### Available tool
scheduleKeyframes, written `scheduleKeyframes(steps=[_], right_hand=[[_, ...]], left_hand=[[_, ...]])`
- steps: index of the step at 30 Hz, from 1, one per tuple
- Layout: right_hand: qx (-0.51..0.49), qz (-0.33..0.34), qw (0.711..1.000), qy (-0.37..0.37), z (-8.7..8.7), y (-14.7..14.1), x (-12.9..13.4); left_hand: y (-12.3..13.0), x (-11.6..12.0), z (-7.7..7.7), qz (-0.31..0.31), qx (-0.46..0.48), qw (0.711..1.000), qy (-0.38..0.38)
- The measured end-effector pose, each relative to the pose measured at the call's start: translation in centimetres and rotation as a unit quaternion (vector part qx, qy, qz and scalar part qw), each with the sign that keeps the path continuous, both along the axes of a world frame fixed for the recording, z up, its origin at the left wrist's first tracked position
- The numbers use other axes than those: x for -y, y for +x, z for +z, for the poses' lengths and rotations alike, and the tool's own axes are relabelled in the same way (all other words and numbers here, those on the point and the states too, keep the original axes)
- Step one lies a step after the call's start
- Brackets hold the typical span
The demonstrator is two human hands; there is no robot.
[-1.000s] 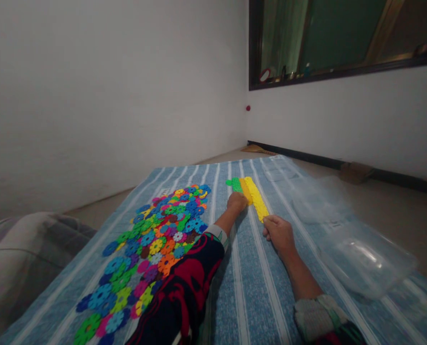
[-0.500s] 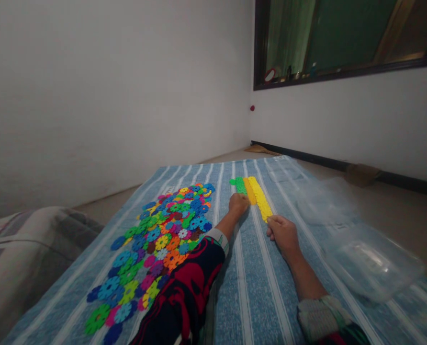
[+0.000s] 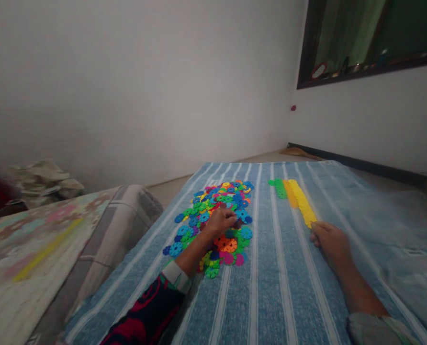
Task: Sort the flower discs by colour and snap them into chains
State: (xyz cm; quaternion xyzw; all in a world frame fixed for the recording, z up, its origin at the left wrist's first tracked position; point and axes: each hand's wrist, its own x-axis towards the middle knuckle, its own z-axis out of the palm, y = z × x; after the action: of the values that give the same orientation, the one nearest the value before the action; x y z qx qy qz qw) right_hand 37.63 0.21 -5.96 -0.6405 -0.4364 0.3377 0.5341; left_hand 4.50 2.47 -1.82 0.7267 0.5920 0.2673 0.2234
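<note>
Worn on the head, the single camera looks forward and down along the striped cloth (image 3: 267, 297) from above its near end, toward the pale wall (image 3: 145, 96)

Discs (image 3: 203, 218) lie left of rows (image 3: 300, 199) on cloth (image 3: 267, 273).

Home-like room, patterned bedding (image 3: 48, 225), striped cloth (image 3: 267, 297), plain pale wall (image 3: 145, 86), curtained window (image 3: 350, 33)

Multicolored discs (image 3: 247, 233) lie left of a yellow strip (image 3: 304, 204). White stripes run along the blue cloth (image 3: 267, 292) beneath the strip.
</note>
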Motion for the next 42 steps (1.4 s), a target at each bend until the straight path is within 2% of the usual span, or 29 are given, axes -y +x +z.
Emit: scheduleKeyframes(steps=[2,5,8,10,15,22,33,42], right_hand=[[0.008,0.002,1.000,-0.004,0.1,0.0,0.2],[0.017,0.002,1.000,-0.020,0.4,0.0,0.5],[0.017,-0.001,1.000,-0.022,0.9,-0.2,0.8],[0.015,-0.007,1.000,-0.022,1.2,-0.3,1.0],[0.029,-0.012,0.999,-0.031,1.4,-0.3,1.3],[0.057,-0.012,0.997,-0.050,1.1,0.1,1.1],[0.056,-0.048,0.995,-0.072,2.1,-0.6,1.6],[0.100,-0.060,0.990,-0.079,1.5,-0.1,1.4]], left_hand=[[-4.5,1.8,0.3,0.069,-0.046,0.996,0.019],[-10.0,3.7,0.4,0.156,-0.095,0.983,-0.001],[-13.3,4.8,0.3,0.256,-0.164,0.953,0.005],[-14.3,5.0,0.3,0.285,-0.205,0.936,0.009],[-15.0,4.3,-0.1,0.304,-0.263,0.915,0.023],[-15.6,2.9,-0.5,0.302,-0.259,0.917,-0.012],[-16.2,3.3,-2.5,0.321,-0.232,0.918,0.008],[-16.4,3.6,-2.4,0.327,-0.225,0.918,0.022]])
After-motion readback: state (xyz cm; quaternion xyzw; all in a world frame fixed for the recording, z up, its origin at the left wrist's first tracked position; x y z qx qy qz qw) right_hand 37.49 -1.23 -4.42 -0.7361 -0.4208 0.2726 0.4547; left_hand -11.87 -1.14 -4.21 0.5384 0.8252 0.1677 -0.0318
